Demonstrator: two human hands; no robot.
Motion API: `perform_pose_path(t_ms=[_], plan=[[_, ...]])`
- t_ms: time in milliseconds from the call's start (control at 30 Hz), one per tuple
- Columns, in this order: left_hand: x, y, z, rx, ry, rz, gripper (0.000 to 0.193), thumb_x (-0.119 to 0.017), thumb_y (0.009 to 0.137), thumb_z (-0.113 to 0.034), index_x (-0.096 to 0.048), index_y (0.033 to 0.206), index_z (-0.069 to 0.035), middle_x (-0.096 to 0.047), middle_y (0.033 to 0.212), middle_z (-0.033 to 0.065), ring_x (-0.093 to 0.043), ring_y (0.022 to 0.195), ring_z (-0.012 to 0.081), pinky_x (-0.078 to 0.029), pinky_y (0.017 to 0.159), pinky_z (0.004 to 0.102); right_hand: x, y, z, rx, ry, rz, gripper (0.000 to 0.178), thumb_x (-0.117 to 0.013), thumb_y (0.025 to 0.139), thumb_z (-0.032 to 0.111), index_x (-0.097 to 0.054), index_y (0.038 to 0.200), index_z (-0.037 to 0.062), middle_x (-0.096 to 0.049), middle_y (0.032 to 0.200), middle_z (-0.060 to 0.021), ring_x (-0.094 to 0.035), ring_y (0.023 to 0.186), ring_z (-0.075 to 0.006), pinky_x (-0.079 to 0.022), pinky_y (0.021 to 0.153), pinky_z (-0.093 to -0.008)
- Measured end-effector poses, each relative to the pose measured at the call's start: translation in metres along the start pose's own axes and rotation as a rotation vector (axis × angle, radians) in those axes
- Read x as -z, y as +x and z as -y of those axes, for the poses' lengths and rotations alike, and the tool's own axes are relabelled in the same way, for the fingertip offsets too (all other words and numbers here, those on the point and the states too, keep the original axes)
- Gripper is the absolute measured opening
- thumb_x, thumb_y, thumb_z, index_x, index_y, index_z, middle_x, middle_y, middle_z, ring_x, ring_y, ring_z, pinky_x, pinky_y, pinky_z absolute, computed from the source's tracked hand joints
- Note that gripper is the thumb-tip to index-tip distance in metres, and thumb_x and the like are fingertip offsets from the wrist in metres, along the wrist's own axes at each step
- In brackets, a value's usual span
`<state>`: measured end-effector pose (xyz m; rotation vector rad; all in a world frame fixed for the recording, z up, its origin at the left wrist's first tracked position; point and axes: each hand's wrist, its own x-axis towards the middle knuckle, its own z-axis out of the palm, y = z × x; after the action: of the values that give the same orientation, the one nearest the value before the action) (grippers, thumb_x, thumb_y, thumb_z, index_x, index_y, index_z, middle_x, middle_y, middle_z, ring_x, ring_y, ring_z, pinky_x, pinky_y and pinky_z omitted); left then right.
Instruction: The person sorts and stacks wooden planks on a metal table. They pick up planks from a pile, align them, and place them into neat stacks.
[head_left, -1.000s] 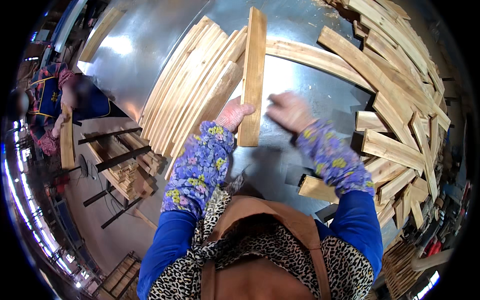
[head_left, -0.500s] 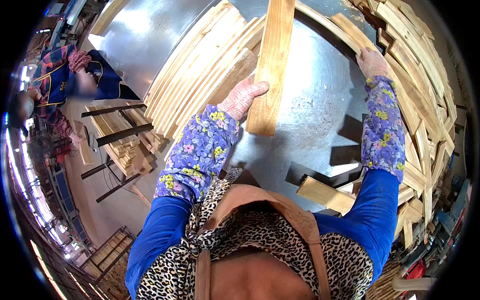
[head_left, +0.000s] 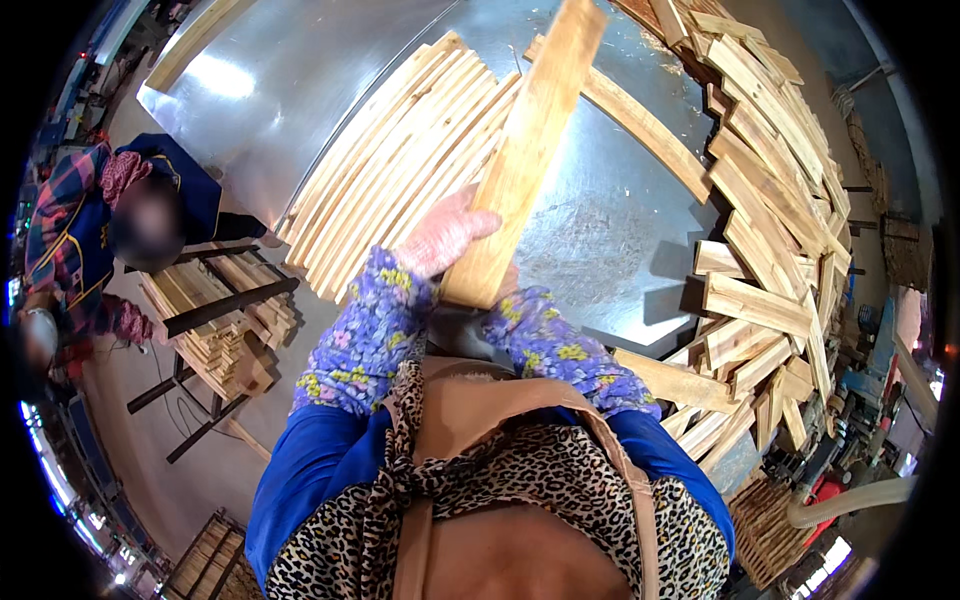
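Note:
My left hand (head_left: 442, 232), in a pinkish glove, is closed around the edge of a long wooden board (head_left: 530, 150), its thumb on the top face. The board slants up and away from me above the metal table (head_left: 610, 220). My right hand (head_left: 510, 280) is at the board's near end, mostly hidden behind it, so its fingers do not show. Left of the board, a row of pale boards (head_left: 390, 160) lies side by side on the table. To the right, a single board (head_left: 645, 125) lies apart on the metal.
A large loose heap of boards (head_left: 770, 200) borders the table's right side. Nearer me, one board (head_left: 680, 380) juts out by my right sleeve. At the left, a co-worker (head_left: 90, 220) is beside a rack of stacked boards (head_left: 215, 310). A pale hose (head_left: 850, 505) curves at lower right.
My right hand has let go of the board by the heap and come in to the near end of the held board. That held board has come closer and tilts more to the right.

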<state>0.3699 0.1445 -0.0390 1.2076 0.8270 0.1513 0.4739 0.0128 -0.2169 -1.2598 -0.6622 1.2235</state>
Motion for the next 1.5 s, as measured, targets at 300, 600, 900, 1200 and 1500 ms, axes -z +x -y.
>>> perform_pose_path(t_ms=[300, 600, 900, 1200, 1500], plan=[[0.01, -0.022, -0.019, 0.005, 0.242, -0.103, 0.06, -0.067, 0.097, -0.022, -0.063, 0.151, 0.002, -0.074, 0.137, 0.0218, -0.068, 0.127, 0.031, -0.048, 0.113, 0.0401, 0.206, 0.13, 0.177, 0.116, -1.792, -0.339, 0.079, -0.072, 0.08, 0.013, -0.054, 0.157, 0.0087, -0.051, 0.163, -0.0288, -0.051, 0.15, -0.0473, -0.046, 0.126, -0.0507], [0.023, 0.006, -0.051, -0.027, -0.161, -0.122, 0.074, -0.063, 0.094, -0.017, -0.051, 0.164, 0.002, -0.069, 0.144, 0.0192, -0.065, 0.128, 0.0271, -0.047, 0.118, 0.0391, 0.255, 0.212, 0.234, -0.362, -1.922, -0.306, 0.097, -0.077, 0.091, 0.045, -0.03, 0.173, 0.0242, -0.043, 0.173, -0.0162, -0.043, 0.159, -0.0404, -0.049, 0.123, -0.0552], [0.002, -0.073, 0.09, -0.511, 1.193, -0.431, 0.045, -0.075, 0.096, -0.03, -0.071, 0.135, -0.007, -0.067, 0.138, 0.0161, -0.062, 0.134, 0.0313, -0.048, 0.119, 0.0339, 0.402, 0.091, 0.22, -0.676, -1.888, -0.481, 0.092, -0.078, 0.09, 0.038, -0.039, 0.17, 0.0168, -0.064, 0.15, -0.0248, -0.065, 0.138, -0.0427, -0.053, 0.116, -0.0546], [-0.014, -0.071, 0.111, -0.261, 1.279, -0.37, 0.057, -0.081, 0.089, -0.014, -0.064, 0.143, -0.007, -0.054, 0.15, 0.0256, -0.058, 0.138, 0.0492, -0.055, 0.106, 0.0595, 0.302, 0.177, 0.21, -0.053, -1.967, -0.357, 0.106, -0.089, 0.08, 0.056, -0.041, 0.165, 0.0161, -0.051, 0.162, -0.0233, -0.047, 0.153, -0.044, -0.047, 0.119, -0.0575], [-0.097, 0.067, 0.167, -0.239, 0.186, -0.156, 0.081, -0.079, 0.102, -0.044, -0.046, 0.164, -0.003, -0.056, 0.161, 0.0172, -0.059, 0.143, 0.0302, -0.048, 0.117, 0.0523, 0.315, 0.174, 0.189, -0.163, -1.16, -0.401, 0.088, -0.078, 0.09, 0.037, -0.044, 0.164, 0.0034, -0.075, 0.127, -0.032, -0.073, 0.119, -0.0481, -0.058, 0.108, -0.0529]])
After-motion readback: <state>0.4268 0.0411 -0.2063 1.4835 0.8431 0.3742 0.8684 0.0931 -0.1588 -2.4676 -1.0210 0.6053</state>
